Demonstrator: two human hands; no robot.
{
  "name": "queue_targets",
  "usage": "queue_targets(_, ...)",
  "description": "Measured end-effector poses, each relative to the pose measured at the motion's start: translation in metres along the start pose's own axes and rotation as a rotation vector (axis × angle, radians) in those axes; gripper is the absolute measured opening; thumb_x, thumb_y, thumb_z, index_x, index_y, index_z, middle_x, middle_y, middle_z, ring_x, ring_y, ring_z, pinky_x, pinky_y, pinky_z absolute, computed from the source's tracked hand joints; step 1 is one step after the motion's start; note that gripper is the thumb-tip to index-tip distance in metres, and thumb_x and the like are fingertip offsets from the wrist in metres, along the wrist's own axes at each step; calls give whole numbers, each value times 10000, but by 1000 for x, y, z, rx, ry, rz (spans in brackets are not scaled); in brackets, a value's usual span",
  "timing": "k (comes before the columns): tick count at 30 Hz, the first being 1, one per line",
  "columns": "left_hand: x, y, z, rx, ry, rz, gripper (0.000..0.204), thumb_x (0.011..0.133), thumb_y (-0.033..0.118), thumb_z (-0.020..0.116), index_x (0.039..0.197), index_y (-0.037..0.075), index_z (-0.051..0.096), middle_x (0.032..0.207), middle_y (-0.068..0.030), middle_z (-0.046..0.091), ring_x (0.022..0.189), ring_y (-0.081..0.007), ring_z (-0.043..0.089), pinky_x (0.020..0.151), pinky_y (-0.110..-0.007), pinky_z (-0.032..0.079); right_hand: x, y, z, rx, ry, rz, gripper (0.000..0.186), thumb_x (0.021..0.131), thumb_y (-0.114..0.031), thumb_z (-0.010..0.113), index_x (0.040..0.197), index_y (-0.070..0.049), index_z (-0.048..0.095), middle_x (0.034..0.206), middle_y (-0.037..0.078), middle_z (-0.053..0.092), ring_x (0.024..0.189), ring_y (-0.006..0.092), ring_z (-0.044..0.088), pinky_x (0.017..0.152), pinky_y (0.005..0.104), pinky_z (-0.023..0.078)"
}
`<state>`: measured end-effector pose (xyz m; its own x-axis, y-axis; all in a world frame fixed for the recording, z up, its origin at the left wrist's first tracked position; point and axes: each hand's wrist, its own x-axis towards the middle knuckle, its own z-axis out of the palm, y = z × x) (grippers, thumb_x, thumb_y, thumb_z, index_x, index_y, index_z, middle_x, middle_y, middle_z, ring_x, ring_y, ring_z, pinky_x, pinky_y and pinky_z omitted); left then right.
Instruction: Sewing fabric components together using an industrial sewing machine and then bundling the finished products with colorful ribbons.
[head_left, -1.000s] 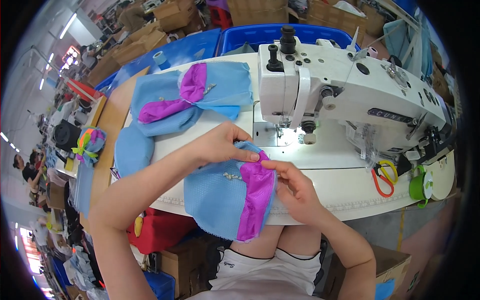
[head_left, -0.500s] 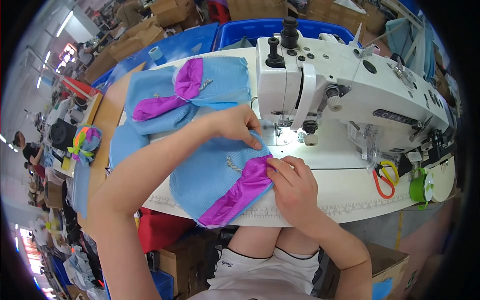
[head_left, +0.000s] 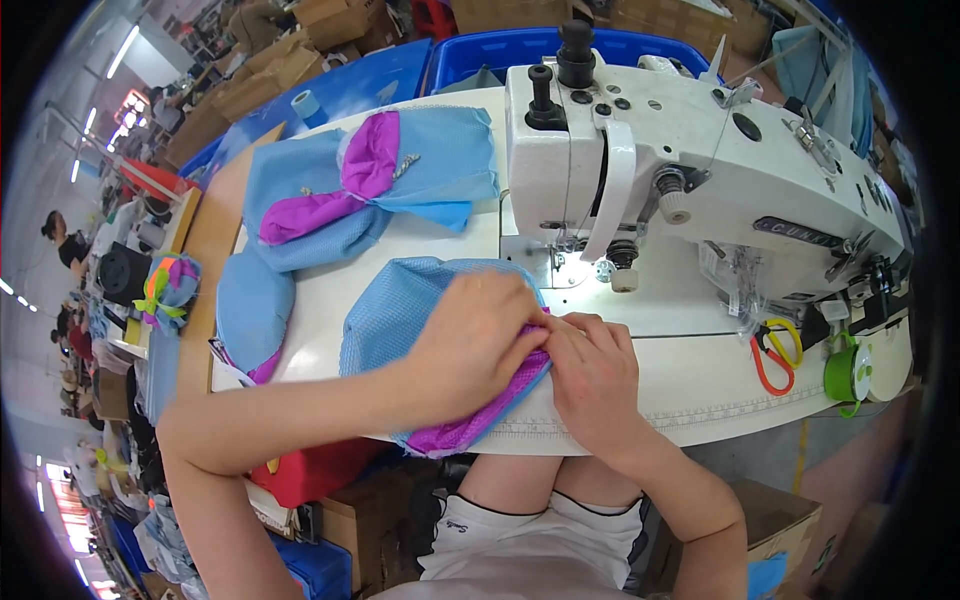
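Note:
A blue mesh fabric piece [head_left: 400,305] with a purple panel [head_left: 470,428] lies on the white machine table in front of me. My left hand [head_left: 480,340], slightly blurred, reaches across it and pinches the cloth's right edge, by the purple part. Fingertips of my right hand [head_left: 597,380] meet it there, closed on that same edge. Much of the cloth's middle is hidden under my left hand and forearm. Just beyond my hands stands a white sewing machine [head_left: 680,150]; its lit needle area [head_left: 572,268] is apart from the cloth.
More blue and purple sewn pieces [head_left: 370,180] lie at the back left, with another blue piece [head_left: 255,305] nearer. At the right are scissors [head_left: 775,358] with red and yellow handles and a green container [head_left: 846,374]. A blue bin [head_left: 470,58] stands behind.
My left hand has moved down along the cloth's edge to meet my right hand. The cloth's upper part has folded over, covering some purple. My right hand has barely moved.

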<state>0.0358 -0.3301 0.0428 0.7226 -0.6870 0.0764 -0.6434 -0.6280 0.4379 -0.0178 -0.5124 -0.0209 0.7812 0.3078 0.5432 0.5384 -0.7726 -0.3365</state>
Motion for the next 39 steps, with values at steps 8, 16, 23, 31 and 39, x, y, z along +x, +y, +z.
queue_targets(8,-20,-17,27,-38,145,113,464,893,181,699,1295,-5,562,1301,-173,565,1191,-363,553,1025,-448,441,-1,0,1,-12,55,-6,233,753,-82,657,982,-39,663,1128,72,673,1030,238,610,839,378,450)
queue_targets(16,-2,-35,19,13,45,186,503,882,195,703,1339,36,565,1301,-159,551,1211,-347,533,1029,-451,420,3,3,-3,-90,-1,19,257,767,-110,682,1017,-49,691,1010,65,613,939,260,570,823,396,445)
queue_targets(23,27,-54,10,-43,-8,256,486,865,239,696,1278,5,589,1295,-154,559,1246,-336,529,1026,-450,423,16,27,-9,-179,-109,-20,282,780,-95,668,1056,-64,714,969,71,619,927,278,573,832,397,445)
queue_targets(31,35,-61,7,-36,-34,263,511,860,258,705,1281,0,573,1341,-150,559,1262,-345,517,1058,-451,406,15,35,-5,-179,-71,7,306,853,-115,696,1157,-150,709,941,44,563,706,231,544,758,426,414)
queue_targets(39,38,-66,6,-65,-51,238,525,861,283,711,1284,5,573,1367,-161,562,1273,-347,513,1081,-450,393,16,36,-3,-137,-35,13,325,825,-95,703,1149,-121,713,869,58,595,802,269,545,758,414,416)
